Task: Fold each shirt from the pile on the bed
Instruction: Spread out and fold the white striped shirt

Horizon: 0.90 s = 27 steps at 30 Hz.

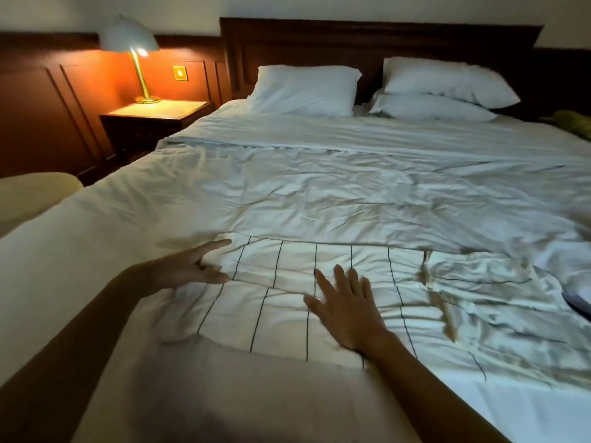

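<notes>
A white shirt with thin black grid lines (281, 302) lies spread flat on the near part of the bed, its right side creased and bunched (479, 298). My left hand (192, 266) is at the shirt's left edge, fingers straight and thumb apart, touching the cloth. My right hand (345, 308) lies flat on the middle of the shirt, fingers spread and pressing down.
The bed's white duvet (319, 187) is rumpled. Three white pillows (303, 89) lean against a dark wooden headboard (367, 39). A lit lamp (134, 46) stands on a nightstand (153, 116) at the left. A dark cloth edge (579, 302) shows at the far right.
</notes>
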{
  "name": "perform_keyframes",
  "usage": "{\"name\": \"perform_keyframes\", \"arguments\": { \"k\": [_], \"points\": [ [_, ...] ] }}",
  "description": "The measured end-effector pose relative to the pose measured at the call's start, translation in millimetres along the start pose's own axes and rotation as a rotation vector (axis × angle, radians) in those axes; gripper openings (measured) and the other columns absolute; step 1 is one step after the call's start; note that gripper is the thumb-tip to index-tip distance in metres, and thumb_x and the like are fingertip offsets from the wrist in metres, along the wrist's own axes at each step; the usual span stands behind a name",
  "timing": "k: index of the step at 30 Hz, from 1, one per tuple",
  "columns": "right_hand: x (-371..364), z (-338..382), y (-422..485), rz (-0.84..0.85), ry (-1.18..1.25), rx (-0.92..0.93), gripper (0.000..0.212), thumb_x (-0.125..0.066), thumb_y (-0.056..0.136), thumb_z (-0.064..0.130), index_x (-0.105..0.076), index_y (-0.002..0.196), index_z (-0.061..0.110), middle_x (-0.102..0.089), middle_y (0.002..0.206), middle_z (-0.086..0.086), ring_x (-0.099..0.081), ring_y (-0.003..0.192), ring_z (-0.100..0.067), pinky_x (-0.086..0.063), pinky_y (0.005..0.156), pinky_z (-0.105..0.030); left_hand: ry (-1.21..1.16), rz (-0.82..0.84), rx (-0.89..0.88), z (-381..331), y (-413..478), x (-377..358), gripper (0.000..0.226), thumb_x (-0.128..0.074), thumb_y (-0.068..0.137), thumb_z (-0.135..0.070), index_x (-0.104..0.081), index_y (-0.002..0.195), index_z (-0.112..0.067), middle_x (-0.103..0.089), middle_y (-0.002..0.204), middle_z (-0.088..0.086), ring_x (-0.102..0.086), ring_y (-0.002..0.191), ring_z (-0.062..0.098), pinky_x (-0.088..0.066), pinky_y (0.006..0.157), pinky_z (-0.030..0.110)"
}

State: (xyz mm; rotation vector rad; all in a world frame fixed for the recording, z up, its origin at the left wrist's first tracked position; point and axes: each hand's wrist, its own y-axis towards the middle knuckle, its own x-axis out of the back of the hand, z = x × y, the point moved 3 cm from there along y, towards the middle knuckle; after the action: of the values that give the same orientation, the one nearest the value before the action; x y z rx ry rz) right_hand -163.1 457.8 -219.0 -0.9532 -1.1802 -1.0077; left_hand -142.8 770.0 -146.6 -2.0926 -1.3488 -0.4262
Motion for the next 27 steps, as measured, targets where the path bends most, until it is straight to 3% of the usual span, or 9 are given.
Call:
{"name": "perform_keyframes", "arguments": {
  "k": [2, 5, 9, 11, 14, 17, 22, 25, 27],
  "points": [
    [-5, -3, 0, -0.015, 0.017, -0.02, 0.116, 0.039, 0.055, 0.083, 0.004, 0.156, 0.037, 0.006, 0.165, -0.012, 0.007, 0.15, -0.037, 0.0, 0.12, -0.053, -0.108, 0.054, -0.019, 14, -6, -2, 0.088, -0.09, 0.069, -0.038, -0.044, 0.145, -0.042, -0.043, 0.151, -0.012, -0.054, 0.11, -0.017, -0.043, 0.089, 0.006],
    [-4, -4, -1, -0.003, 0.045, -0.03, 0.118, 0.04, 0.053, 0.084, 0.003, 0.156, 0.04, 0.007, 0.165, -0.01, 0.01, 0.151, -0.035, 0.002, 0.121, -0.052, -0.252, 0.055, 0.015, 33, -5, -4, 0.083, -0.094, 0.063, -0.02, -0.058, 0.136, -0.038, -0.049, 0.145, -0.017, -0.05, 0.116, -0.018, -0.045, 0.096, 0.012],
    [0, 0, -3, 0.012, 0.087, -0.05, 0.105, 0.025, 0.063, 0.085, 0.002, 0.155, 0.042, 0.007, 0.165, -0.006, 0.012, 0.151, -0.032, 0.003, 0.122, -0.051, -0.293, -0.027, 0.037, 40, -2, -2, 0.106, -0.099, 0.031, -0.049, -0.064, 0.13, -0.033, -0.059, 0.134, -0.013, -0.055, 0.113, -0.014, -0.047, 0.09, 0.016],
    [0, 0, -4, 0.035, 0.099, -0.062, 0.093, 0.011, 0.073, 0.083, 0.001, 0.155, 0.041, 0.007, 0.166, -0.006, 0.012, 0.151, -0.031, 0.005, 0.122, -0.05, -0.315, -0.056, 0.045, 36, -1, -3, 0.111, -0.1, 0.026, -0.051, -0.065, 0.129, -0.027, -0.06, 0.132, -0.008, -0.061, 0.109, -0.009, -0.049, 0.084, 0.014],
    [15, -4, -2, 0.12, 0.098, 0.005, 0.073, -0.018, 0.094, 0.072, -0.005, 0.157, 0.038, 0.001, 0.166, -0.007, 0.005, 0.152, -0.031, -0.001, 0.122, -0.048, -0.297, -0.092, 0.109, 15, -2, -2, 0.09, -0.099, 0.047, -0.025, -0.064, 0.13, -0.019, -0.056, 0.139, 0.004, -0.06, 0.11, 0.0, -0.046, 0.089, 0.019],
    [50, -28, -8, 0.145, 0.207, 0.117, 0.065, -0.025, 0.096, 0.067, -0.025, 0.154, 0.039, -0.019, 0.164, 0.004, -0.014, 0.151, -0.019, -0.015, 0.121, -0.04, -0.194, -0.153, 0.115, -27, 0, 6, 0.074, -0.095, 0.057, -0.007, -0.065, 0.124, -0.018, -0.058, 0.136, 0.01, -0.056, 0.104, -0.001, -0.042, 0.086, 0.017],
    [86, -115, -58, -0.119, 0.313, -0.14, 0.053, -0.044, 0.1, 0.05, -0.036, 0.151, 0.036, -0.024, 0.162, 0.002, -0.013, 0.151, -0.017, -0.008, 0.123, -0.045, -0.009, -0.155, 0.045, -134, 21, -22, 0.081, -0.095, 0.059, -0.015, -0.061, 0.133, -0.017, -0.055, 0.132, 0.005, -0.05, 0.114, 0.008, -0.04, 0.082, 0.016],
    [88, -167, -94, -0.241, 0.364, -0.273, 0.058, -0.045, 0.09, 0.058, -0.048, 0.143, 0.034, -0.039, 0.155, -0.003, -0.029, 0.147, -0.022, -0.024, 0.118, -0.047, 0.091, -0.081, 0.011, -199, 52, -80, 0.086, -0.094, 0.063, -0.026, -0.055, 0.14, -0.02, -0.051, 0.138, 0.0, -0.049, 0.115, 0.011, -0.045, 0.088, 0.021],
    [88, -190, -112, -0.335, 0.433, -0.352, 0.051, -0.051, 0.091, 0.053, -0.056, 0.137, 0.032, -0.048, 0.149, -0.005, -0.038, 0.141, -0.023, -0.033, 0.113, -0.046, 0.141, 0.067, -0.017, -235, 67, -131, 0.088, -0.084, 0.079, -0.032, -0.037, 0.153, -0.024, -0.051, 0.127, -0.005, -0.057, 0.103, 0.013, -0.048, 0.08, 0.025]
  ]
}}
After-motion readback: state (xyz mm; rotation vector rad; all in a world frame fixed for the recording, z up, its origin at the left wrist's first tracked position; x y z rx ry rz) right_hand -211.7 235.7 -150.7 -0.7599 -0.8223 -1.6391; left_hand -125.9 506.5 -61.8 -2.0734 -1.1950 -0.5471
